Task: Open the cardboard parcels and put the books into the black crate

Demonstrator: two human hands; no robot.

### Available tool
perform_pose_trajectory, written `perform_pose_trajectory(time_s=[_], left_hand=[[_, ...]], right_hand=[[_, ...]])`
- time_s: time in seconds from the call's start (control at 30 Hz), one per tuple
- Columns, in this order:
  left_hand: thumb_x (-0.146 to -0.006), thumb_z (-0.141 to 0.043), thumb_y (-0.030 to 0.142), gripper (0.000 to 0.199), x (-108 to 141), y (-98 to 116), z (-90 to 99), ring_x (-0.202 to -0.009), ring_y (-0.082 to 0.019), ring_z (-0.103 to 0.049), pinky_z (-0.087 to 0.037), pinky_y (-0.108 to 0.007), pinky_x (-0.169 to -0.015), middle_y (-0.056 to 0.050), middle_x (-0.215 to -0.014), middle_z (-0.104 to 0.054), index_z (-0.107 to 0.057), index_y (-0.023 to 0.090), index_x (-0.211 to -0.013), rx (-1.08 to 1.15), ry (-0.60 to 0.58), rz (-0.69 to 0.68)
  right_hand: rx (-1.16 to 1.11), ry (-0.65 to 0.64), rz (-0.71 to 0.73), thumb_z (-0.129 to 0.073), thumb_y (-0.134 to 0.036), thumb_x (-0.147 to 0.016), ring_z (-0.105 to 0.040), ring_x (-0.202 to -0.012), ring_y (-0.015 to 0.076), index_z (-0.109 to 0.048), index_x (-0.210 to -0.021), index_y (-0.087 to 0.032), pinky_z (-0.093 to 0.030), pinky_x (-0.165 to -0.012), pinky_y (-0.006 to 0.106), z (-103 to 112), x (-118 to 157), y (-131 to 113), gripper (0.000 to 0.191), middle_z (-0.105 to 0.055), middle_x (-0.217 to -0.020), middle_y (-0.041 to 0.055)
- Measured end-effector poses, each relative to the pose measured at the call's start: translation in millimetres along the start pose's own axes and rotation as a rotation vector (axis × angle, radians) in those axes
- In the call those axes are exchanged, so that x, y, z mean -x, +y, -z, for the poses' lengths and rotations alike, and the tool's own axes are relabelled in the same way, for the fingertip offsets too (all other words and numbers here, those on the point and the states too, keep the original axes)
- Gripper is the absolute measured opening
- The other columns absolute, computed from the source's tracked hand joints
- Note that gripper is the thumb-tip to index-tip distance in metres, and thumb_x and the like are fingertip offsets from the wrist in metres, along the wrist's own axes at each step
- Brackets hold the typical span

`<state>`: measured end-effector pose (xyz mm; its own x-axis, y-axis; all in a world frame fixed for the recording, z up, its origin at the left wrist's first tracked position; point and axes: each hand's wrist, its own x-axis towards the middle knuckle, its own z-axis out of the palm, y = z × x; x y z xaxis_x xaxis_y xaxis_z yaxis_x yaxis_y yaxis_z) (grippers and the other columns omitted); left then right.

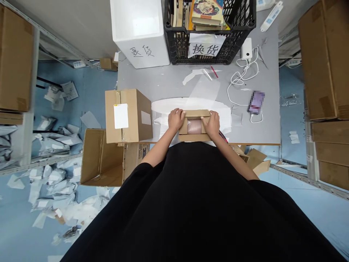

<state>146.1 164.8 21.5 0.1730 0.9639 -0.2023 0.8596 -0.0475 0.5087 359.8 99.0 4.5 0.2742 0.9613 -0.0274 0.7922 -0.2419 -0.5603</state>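
1. We've got both hands on a small open box [195,138] at the counter's [174,82] near edge, something pinkish [194,127] inside.
2. Left hand [176,120]: fingers gripping the box's left end.
3. Right hand [212,123]: fingers gripping the right end.
4. Can't really tell from up here if the box rests on our white sheet [225,112] or sits just above it.
5. Left of us, a taped carton [131,120]; off right, a phone [256,102].
6. Along the back, a white bin [139,32] beside a black crate [177,45] of books [207,12].

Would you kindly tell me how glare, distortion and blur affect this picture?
Head view: soft glare inside the white bin; the leftmost shelving slanting, likely wide-angle distortion; pixelation masking the purple device; left hand and right hand fairly sharp.
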Motion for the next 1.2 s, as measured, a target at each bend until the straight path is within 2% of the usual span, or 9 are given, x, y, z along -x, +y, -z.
perform_pose_trajectory(time_s=[0.07, 0.17, 0.33, 0.5, 0.63, 0.73, 0.83, 1.0, 1.2], left_hand=[[-0.097, -0.052, 0.046, 0.057, 15, 12, 1.4, -0.149, -0.035, -0.035, -0.031, -0.048, -0.120, -0.018, -0.161, -0.040, -0.051, 0.018, -0.147, -0.069, 0.048, -0.042], [-0.081, -0.074, 0.047, 0.102, 36, 28, -7.7, -0.157, -0.044, -0.011, -0.028, -0.056, -0.122, -0.020, -0.172, -0.011, -0.023, 0.013, -0.162, -0.155, 0.027, 0.024], [-0.075, -0.078, 0.029, 0.112, 50, 36, -21.0, -0.157, -0.045, -0.015, -0.037, -0.056, -0.118, -0.020, -0.173, 0.000, -0.011, 0.016, -0.164, -0.135, -0.031, 0.080], [-0.084, -0.063, 0.022, 0.080, 51, 18, 1.3, -0.142, -0.035, -0.048, -0.046, -0.047, -0.110, -0.021, -0.164, -0.030, -0.027, 0.019, -0.157, 0.126, 0.057, 0.081], [-0.088, -0.057, 0.020, 0.048, 53, -13, 13.8, -0.104, -0.027, -0.068, -0.052, -0.042, -0.095, -0.011, -0.115, -0.069, -0.047, 0.022, -0.135, 0.326, 0.106, 0.278], [-0.087, -0.060, 0.019, 0.040, 51, -37, 6.9, -0.088, -0.021, -0.067, -0.052, -0.035, -0.087, -0.002, -0.088, -0.066, -0.050, 0.023, -0.125, 0.510, 0.101, 0.410], [-0.086, -0.062, 0.022, 0.046, 50, -52, -9.4, -0.082, -0.016, -0.065, -0.052, -0.029, -0.081, 0.001, -0.087, -0.064, -0.047, 0.024, -0.129, 0.700, 0.093, 0.482], [-0.089, -0.059, 0.026, 0.014, 51, -52, -33.4, -0.104, -0.018, -0.063, -0.049, -0.032, -0.097, -0.005, -0.108, -0.070, -0.066, 0.022, -0.101, 0.621, 0.150, 0.368], [-0.090, -0.062, 0.037, 0.026, 57, -36, -33.0, -0.094, -0.017, -0.067, -0.050, -0.027, -0.089, -0.006, -0.102, -0.075, -0.071, 0.018, -0.103, 0.550, 0.047, 0.321]], right_hand=[[0.058, -0.033, 0.060, -0.063, -0.047, -0.090, -0.038, -0.139, 0.0352, -0.038, -0.147, -0.009, -0.034, -0.117, 0.051, 3, 13, -6, 0.073, -0.042, -0.149, 0.0245], [0.143, -0.097, 0.057, -0.070, -0.040, -0.083, -0.026, -0.146, 0.0393, -0.027, -0.155, -0.007, -0.031, -0.118, 0.055, 1, 25, -16, 0.090, -0.027, -0.159, 0.0261], [0.183, -0.119, -0.001, -0.061, -0.023, -0.080, -0.032, -0.144, 0.0389, -0.023, -0.158, -0.009, -0.036, -0.115, 0.055, 0, 31, -26, 0.088, -0.022, -0.163, 0.0241], [0.043, -0.042, -0.065, -0.045, -0.022, -0.088, -0.056, -0.121, 0.0327, -0.046, -0.142, -0.014, -0.047, -0.102, 0.048, 19, 29, -19, 0.055, -0.055, -0.139, 0.0202], [-0.026, -0.001, -0.224, -0.043, -0.024, -0.090, -0.063, -0.098, 0.0303, -0.057, -0.125, -0.019, -0.049, -0.092, 0.045, 33, 20, 5, 0.038, -0.068, -0.107, 0.0130], [-0.115, 0.001, -0.390, -0.048, -0.021, -0.085, -0.063, -0.093, 0.0280, -0.058, -0.119, -0.019, -0.048, -0.090, 0.042, 33, 13, 27, 0.036, -0.067, -0.096, 0.0087], [-0.240, 0.014, -0.534, -0.051, -0.020, -0.080, -0.063, -0.091, 0.0246, -0.053, -0.123, -0.017, -0.049, -0.088, 0.039, 24, 13, 40, 0.042, -0.065, -0.100, 0.0082], [-0.175, 0.144, -0.322, -0.047, -0.022, -0.085, -0.056, -0.113, 0.0259, -0.060, -0.104, -0.018, -0.041, -0.105, 0.042, 8, 30, 28, 0.024, -0.062, -0.118, 0.0158], [-0.112, -0.097, -0.306, -0.048, -0.032, -0.093, -0.065, -0.100, 0.0275, -0.065, -0.113, -0.015, -0.047, -0.094, 0.039, 11, 35, 8, 0.031, -0.071, -0.112, 0.0161]])
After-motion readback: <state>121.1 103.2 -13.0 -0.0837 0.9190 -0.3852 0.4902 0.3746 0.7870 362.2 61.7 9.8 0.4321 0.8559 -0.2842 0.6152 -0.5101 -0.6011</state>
